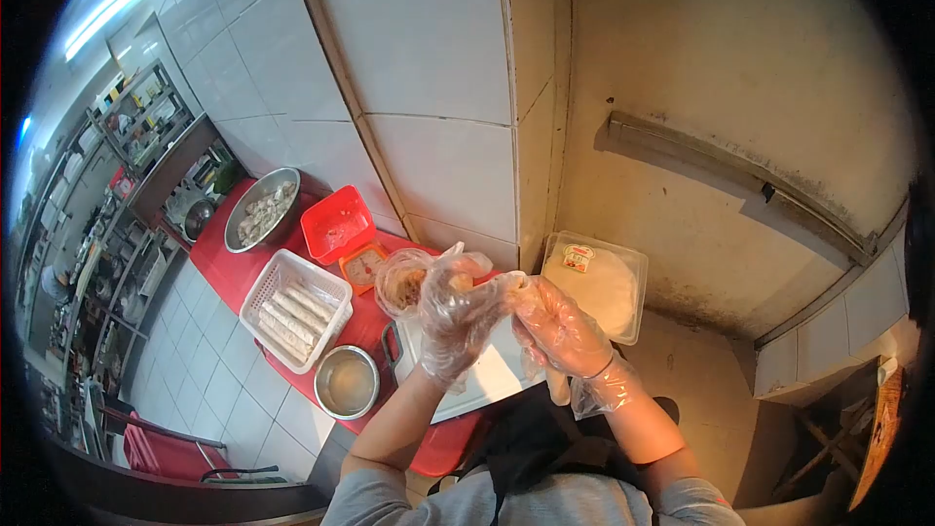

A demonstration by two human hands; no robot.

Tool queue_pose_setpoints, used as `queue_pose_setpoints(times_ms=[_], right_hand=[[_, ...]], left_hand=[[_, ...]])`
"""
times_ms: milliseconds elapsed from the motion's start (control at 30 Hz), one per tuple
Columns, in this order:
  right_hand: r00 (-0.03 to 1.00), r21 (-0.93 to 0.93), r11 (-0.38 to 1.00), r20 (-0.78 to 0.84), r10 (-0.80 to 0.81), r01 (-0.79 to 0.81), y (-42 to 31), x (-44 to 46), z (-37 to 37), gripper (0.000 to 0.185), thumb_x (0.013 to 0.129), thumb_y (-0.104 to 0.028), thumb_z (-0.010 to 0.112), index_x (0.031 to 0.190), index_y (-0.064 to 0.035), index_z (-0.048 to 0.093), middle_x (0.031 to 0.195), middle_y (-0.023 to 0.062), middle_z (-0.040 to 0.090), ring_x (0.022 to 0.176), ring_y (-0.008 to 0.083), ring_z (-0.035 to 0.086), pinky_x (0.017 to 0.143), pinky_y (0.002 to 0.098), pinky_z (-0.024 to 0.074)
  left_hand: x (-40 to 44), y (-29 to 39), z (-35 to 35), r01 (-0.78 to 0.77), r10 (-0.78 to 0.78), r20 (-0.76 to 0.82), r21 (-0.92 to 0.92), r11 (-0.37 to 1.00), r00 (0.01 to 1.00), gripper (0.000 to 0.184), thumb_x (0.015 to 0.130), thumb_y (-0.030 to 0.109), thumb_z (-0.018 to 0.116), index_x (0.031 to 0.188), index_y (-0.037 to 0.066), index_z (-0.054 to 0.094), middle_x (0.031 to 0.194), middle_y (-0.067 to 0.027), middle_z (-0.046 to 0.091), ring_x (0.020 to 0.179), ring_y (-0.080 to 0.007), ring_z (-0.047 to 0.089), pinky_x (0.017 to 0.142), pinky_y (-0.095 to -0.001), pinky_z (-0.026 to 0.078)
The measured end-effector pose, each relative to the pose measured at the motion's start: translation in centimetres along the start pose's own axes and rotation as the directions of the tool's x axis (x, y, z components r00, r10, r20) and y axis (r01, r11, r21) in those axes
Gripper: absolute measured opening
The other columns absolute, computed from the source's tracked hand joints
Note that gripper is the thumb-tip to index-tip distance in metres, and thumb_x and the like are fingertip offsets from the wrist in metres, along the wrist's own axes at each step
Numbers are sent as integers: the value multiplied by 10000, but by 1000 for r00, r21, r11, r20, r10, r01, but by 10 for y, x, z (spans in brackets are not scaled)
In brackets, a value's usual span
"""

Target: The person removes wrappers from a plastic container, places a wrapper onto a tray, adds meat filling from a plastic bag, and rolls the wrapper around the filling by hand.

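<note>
My left hand [456, 317], in a clear plastic glove, is raised above a white board [492, 375] with its fingers curled. Against it is my right hand [567, 331], also gloved, its fingers pinched together. A small pale piece [523, 288] shows where the fingertips of both hands meet; its kind I cannot make out. Just behind my left hand stands a bowl lined with clear plastic [399, 284], with brown crumbly food inside. The glove film and the fingers hide most of what lies between my hands.
On the red table [219, 245] are a white basket of pale rolls [295, 317], a metal bowl of liquid [347, 383], a large bowl of pale pieces [263, 209], a red tray [337, 224] and an orange scale [363, 267]. A lidded plastic box [609, 297] stands right, near the wall.
</note>
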State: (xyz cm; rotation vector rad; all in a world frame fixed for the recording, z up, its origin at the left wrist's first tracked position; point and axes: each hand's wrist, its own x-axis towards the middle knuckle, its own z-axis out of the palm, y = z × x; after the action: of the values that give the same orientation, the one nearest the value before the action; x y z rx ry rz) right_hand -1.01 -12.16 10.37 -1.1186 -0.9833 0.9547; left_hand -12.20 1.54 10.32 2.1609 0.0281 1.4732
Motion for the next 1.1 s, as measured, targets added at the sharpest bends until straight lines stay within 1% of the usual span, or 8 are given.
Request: queue_pose_setpoints(times_ms=[233, 333, 500, 533, 700, 767, 833, 1100], right_hand=[[992, -333, 941, -90, -87, 52, 0, -1, 2, 307, 1021, -304, 512, 1176, -40, 540, 779, 9, 546, 626, 98, 506, 576, 251, 420], [959, -502, 836, -45, -281, 221, -3, -3, 2, 340, 1010, -323, 533, 1186, -33, 552, 835, 8, 569, 702, 110, 534, 638, 262, 446], [997, -437, 897, 11, -73, 70, -15, -7, -2, 379, 991, -328, 559, 1204, -15, 537, 910, 81, 602, 807, 179, 581, 738, 312, 478], [1000, -409, 912, 21, -10, 18, -15, -6, -2, 387, 989, -329, 562, 1208, -11, 532, 919, 98, 610, 821, 196, 593, 749, 324, 482], [982, -504, 851, -28, -188, 149, -10, -7, 1, 371, 986, -294, 564, 1216, -9, 512, 975, 181, 633, 907, 325, 632, 794, 398, 491], [948, -648, 730, -37, -317, 219, -7, -6, 2, 370, 982, -279, 567, 1228, -11, 498, 973, 219, 636, 916, 390, 632, 786, 439, 495], [918, -733, 631, -22, -396, 254, -4, -5, 3, 369, 973, -254, 574, 1241, -20, 479, 940, 249, 637, 886, 451, 626, 739, 479, 501], [898, -848, 513, -113, -426, 137, 7, -2, 7, 407, 907, -169, 627, 1244, -17, 457, 883, 270, 633, 814, 471, 620, 687, 528, 497]], left_hand=[[-27, -18, 11, 418, -405, 112, -332, 845, 907, 378, 678, 104, 819, 1043, 167, 741, 1004, -47, 605, 1017, -263, 579, 1080, -506, 360], [-13, -30, -13, 226, -162, 381, -128, 966, 910, 480, 836, 107, 728, 1268, 159, 526, 1137, -48, 577, 1076, -212, 576, 966, -377, 463], [5, -23, -29, -32, 1, 558, 46, 998, 830, 510, 908, 97, 674, 1341, 157, 411, 1172, -45, 521, 1065, -195, 554, 893, -304, 500], [12, -16, -31, -177, 89, 553, 108, 978, 829, 511, 904, 85, 673, 1333, 154, 404, 1171, -46, 506, 1060, -191, 547, 889, -302, 497], [8, -7, -22, 310, -221, 408, -165, 937, 886, 289, 717, 132, 803, 966, 65, 672, 1152, -121, 549, 1155, -334, 502, 1112, -574, 300], [14, 4, -25, 24, -32, 348, 26, 999, 937, 291, 711, 147, 812, 960, 70, 683, 1160, -121, 549, 1160, -336, 498, 1111, -573, 292], [2, -8, -22, 179, -162, 357, -16, 984, 920, 351, 704, 116, 824, 1018, 111, 668, 1191, -97, 507, 1103, -308, 521, 1063, -493, 355], [-1, 18, -16, -98, 84, 56, 307, 947, 995, 359, 653, 99, 856, 983, 178, 738, 1118, -77, 572, 1033, -303, 560, 913, -466, 435]])
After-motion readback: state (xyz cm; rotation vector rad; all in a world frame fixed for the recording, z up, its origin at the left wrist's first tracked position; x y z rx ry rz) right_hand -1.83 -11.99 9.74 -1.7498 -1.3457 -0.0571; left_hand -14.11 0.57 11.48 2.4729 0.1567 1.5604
